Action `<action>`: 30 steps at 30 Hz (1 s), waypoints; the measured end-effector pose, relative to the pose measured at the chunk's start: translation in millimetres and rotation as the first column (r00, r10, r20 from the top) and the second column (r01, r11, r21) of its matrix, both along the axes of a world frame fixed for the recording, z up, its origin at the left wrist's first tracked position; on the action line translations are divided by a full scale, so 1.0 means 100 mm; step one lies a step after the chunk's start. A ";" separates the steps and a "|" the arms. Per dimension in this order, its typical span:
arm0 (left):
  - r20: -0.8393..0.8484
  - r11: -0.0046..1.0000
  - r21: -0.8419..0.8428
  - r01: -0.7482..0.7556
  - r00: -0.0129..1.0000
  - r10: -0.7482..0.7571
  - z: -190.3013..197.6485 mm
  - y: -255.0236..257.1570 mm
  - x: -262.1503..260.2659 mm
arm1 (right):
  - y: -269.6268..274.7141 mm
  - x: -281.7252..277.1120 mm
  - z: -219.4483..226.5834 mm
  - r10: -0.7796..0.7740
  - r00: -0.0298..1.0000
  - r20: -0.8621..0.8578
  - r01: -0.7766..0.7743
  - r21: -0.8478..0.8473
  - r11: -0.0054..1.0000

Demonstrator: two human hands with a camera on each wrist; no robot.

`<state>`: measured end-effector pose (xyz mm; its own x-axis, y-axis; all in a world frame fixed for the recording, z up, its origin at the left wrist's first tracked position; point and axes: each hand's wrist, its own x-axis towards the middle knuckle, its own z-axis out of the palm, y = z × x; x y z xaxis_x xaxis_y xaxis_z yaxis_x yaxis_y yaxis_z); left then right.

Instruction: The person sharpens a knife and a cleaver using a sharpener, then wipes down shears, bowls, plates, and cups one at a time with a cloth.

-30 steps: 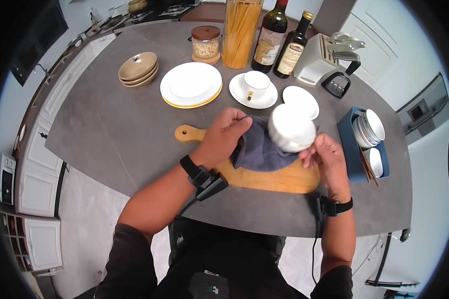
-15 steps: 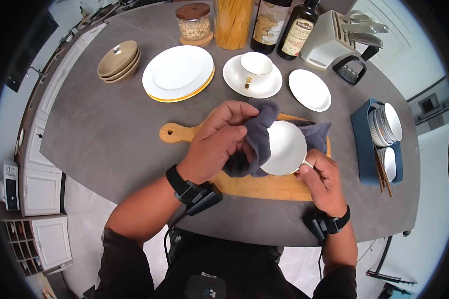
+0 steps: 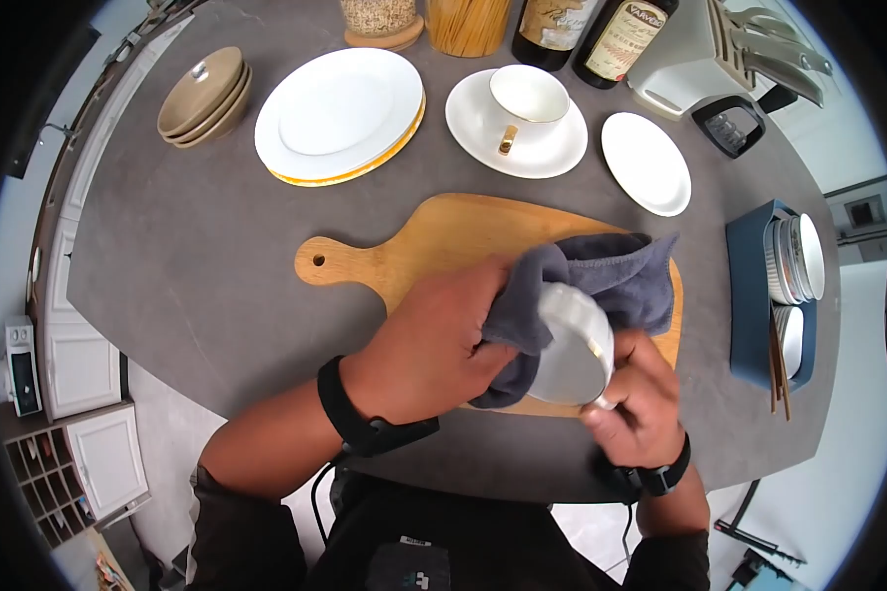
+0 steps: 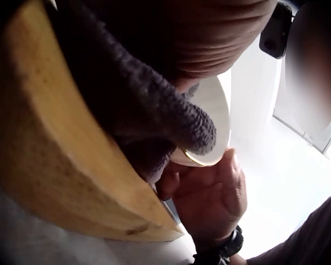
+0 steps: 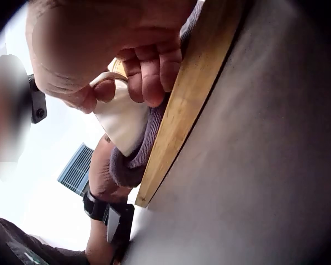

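My left hand (image 3: pixel 439 340) grips a grey-purple cloth (image 3: pixel 626 276) and presses a fold of it against a white cup (image 3: pixel 579 345). Tilted on its side, the cup has a thin gold line at its rim in the left wrist view. My right hand (image 3: pixel 641 399) pinches the cup at its handle, thumb on the near side and the other fingers curled behind. In the left wrist view a cloth fold (image 4: pixel 196 130) reaches over the rim into the cup. Below both hands lies a wooden cutting board (image 3: pixel 453 227), part of the cloth spread across its right end.
Beyond the board stand stacked plates (image 3: pixel 340 113), a cup on a saucer (image 3: pixel 463 138) and a small white plate (image 3: pixel 647 163). Brown bowls (image 3: pixel 202 94) are at left. A blue bin (image 3: pixel 749 295) with bowls and chopsticks is at right. Bottles and a knife block (image 3: pixel 690 54) line the back.
The right hand first steadied the upturned cup, then turned its opening up and took the handle; now the cup is tipped sideways. The left hand has brought the cloth onto it. The head view tilted downward.
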<state>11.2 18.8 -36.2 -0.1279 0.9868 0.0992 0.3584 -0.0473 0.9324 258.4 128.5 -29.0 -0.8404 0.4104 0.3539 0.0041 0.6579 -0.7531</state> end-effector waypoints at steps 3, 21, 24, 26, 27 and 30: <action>-0.005 0.999 0.039 0.027 1.000 -0.027 -0.05 0.00 -0.03 | -0.07 -0.06 -0.02 0.073 0.997 0.003 -0.073 0.082 0.994; 0.136 0.986 0.132 0.098 0.984 -0.116 -0.12 0.07 0.06 | -0.05 -0.07 0.00 0.059 0.997 -0.054 -0.031 0.419 0.907; 0.047 0.991 0.082 0.107 0.993 -0.111 -0.11 0.06 0.01 | -0.09 -0.09 0.03 0.074 0.996 -0.045 -0.050 0.393 0.918; 0.037 0.994 0.045 0.096 0.994 -0.098 -0.07 0.06 0.04 | -0.09 -0.07 0.00 0.069 0.994 -0.086 -0.037 0.333 0.942; 0.027 0.996 0.010 0.087 0.996 -0.087 -0.06 0.06 0.05 | -0.08 -0.07 0.00 0.070 0.994 -0.085 -0.038 0.332 0.942; 0.033 0.993 -0.027 0.115 0.993 -0.114 -0.06 0.06 0.05 | -0.05 -0.05 -0.04 0.041 0.988 -0.152 0.000 0.258 0.966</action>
